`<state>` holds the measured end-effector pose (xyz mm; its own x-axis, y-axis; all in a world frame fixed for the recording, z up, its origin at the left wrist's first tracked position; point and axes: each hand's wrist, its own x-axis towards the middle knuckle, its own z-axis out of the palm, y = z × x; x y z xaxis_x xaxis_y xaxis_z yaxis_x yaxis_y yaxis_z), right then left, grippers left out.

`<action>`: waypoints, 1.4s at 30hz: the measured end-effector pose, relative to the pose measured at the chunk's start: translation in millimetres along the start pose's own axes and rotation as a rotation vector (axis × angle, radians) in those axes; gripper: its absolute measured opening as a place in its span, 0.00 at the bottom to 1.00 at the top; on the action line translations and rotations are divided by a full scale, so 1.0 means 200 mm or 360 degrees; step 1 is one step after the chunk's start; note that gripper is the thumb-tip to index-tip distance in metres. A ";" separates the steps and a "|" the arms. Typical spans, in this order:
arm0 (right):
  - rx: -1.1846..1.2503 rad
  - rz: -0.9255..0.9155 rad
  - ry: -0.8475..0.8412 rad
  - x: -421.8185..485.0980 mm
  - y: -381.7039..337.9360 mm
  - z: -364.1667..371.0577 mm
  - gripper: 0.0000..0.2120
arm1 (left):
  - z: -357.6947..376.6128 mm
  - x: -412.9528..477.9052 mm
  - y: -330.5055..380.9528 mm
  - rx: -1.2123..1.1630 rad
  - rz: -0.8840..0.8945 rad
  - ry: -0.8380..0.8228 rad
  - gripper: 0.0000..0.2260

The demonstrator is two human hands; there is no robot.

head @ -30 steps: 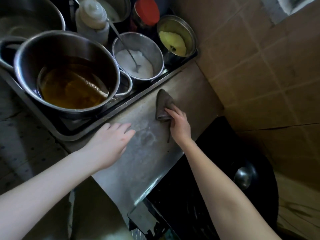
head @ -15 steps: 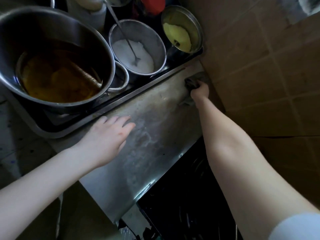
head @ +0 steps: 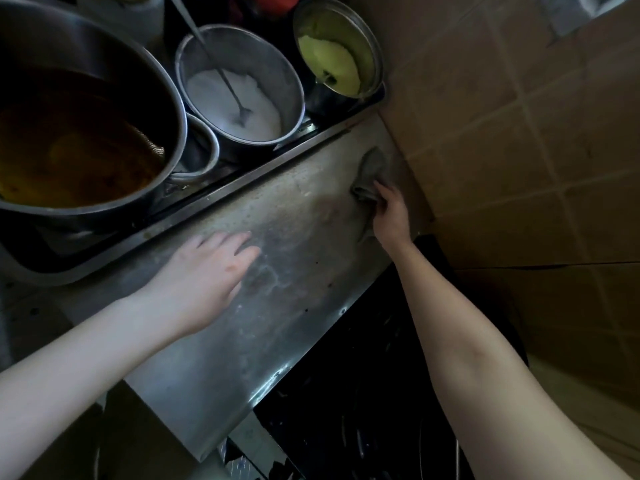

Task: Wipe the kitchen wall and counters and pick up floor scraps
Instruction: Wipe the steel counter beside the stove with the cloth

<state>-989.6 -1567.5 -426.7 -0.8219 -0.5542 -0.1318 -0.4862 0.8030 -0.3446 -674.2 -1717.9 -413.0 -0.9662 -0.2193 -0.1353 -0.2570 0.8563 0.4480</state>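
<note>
A smeared steel counter strip (head: 294, 271) runs diagonally between a tray of pots and a black stove. My right hand (head: 391, 213) grips a grey cloth (head: 370, 174) and presses it on the strip's far end, close to the tan tiled wall (head: 502, 133). My left hand (head: 204, 275) lies flat on the strip's middle with fingers straight, beside a pale dried stain.
A steel tray (head: 242, 188) behind the strip holds a large pot of brown liquid (head: 76, 143), a pot of white powder with a spoon (head: 239, 95) and a pot of yellow paste (head: 336, 57). The black stove (head: 363, 393) lies below right.
My right hand with the cloth went from the strip's middle to the far corner by the wall, then drew back a little. My left hand has stayed flat in place.
</note>
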 end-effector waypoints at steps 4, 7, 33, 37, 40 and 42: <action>0.0079 0.0577 0.0104 0.02 0.10 -0.05 0.25 | 0.00 -0.03 0.01 0.0012 0.0011 -0.0022 0.18; 0.0130 0.0743 0.0229 -0.04 0.05 0.00 0.26 | -0.01 -0.04 0.02 0.0018 0.0025 -0.0012 0.18; 0.0120 -0.0109 -0.0192 -1.64 -0.70 0.54 0.28 | -0.04 -0.77 -0.16 0.0138 -0.0252 -0.0080 0.19; 0.0172 -0.0105 -0.0217 -1.66 -0.73 0.54 0.30 | -0.03 -0.89 -0.18 0.0085 -0.0348 -0.0115 0.18; 0.0117 -0.0169 -0.0214 -1.56 -0.73 0.50 0.28 | -0.05 -0.96 -0.21 0.0079 -0.0376 -0.0092 0.17; 0.0087 -0.0134 -0.0184 -1.48 -0.74 0.47 0.29 | -0.07 -1.00 -0.22 0.0081 -0.0392 -0.0075 0.17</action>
<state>-645.9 -1543.8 -424.1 -0.7376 -0.6431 -0.2056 -0.5325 0.7413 -0.4086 -470.2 -1718.5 -393.6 -0.8724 -0.4032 -0.2765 -0.4823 0.8023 0.3517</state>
